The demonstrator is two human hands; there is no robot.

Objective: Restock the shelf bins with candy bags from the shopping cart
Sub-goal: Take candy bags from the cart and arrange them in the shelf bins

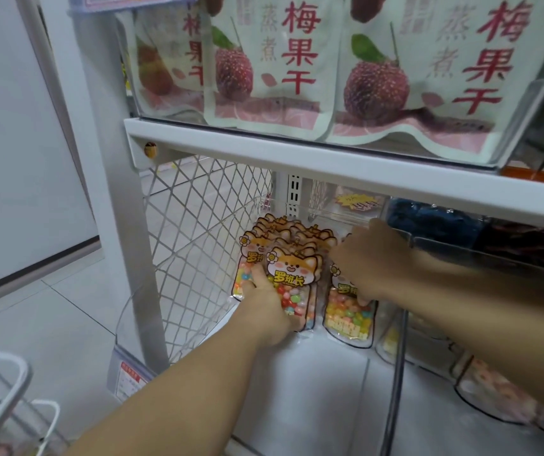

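Observation:
Candy bags point(292, 281) with a cartoon cat top and coloured sweets stand in two rows inside a clear shelf bin point(313, 390) on the lower shelf. My left hand point(270, 311) reaches in from below and grips the front bag of the left row, thumb up along its left edge. My right hand point(369, 261), blurred, comes from the right; its fingers curl over the top of the front bag of the right row point(349, 317). The fingertips of my left hand are hidden behind the bag.
A white shelf rail point(329, 159) hangs low above both hands, with large bayberry snack pouches point(379, 80) on top. Wire mesh point(198, 225) closes the left side. More bins point(494, 399) lie to the right. The white shopping cart's point(4, 390) corner shows at bottom left.

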